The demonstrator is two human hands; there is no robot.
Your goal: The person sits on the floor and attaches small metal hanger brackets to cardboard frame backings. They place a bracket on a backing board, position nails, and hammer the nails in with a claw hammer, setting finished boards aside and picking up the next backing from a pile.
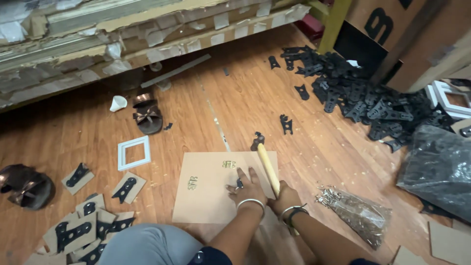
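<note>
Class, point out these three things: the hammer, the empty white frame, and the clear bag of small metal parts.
hammer (268,168), head view, middle of its wooden handle
white frame (121,155), head view, left rail
clear bag (357,214), head view, its middle

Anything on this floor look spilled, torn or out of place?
Yes. The black brackets lie strewn in a loose heap at upper right, with strays scattered toward the board. The cardboard packing along the top is torn and ragged. A sandal sits among the work pieces.
</note>
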